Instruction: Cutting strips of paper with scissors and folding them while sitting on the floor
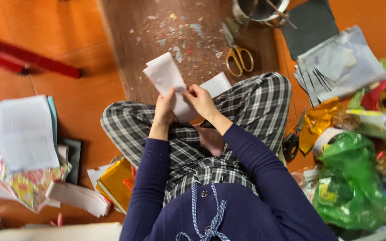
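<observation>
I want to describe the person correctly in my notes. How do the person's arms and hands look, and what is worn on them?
Both arms are covered by long, dark navy sleeves of a knitted top that end at the wrists. The left hand and the right hand are bare: no gloves, and I can see no rings, watch or bracelet. The fingers are uncovered too. The sleeves are plain, with no pattern or markings.

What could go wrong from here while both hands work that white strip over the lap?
The thin white paper strip, pinched by left hand and right hand, might tear. The yellow-handled scissors lie open near the knee, so a shifting leg could catch them.
</observation>
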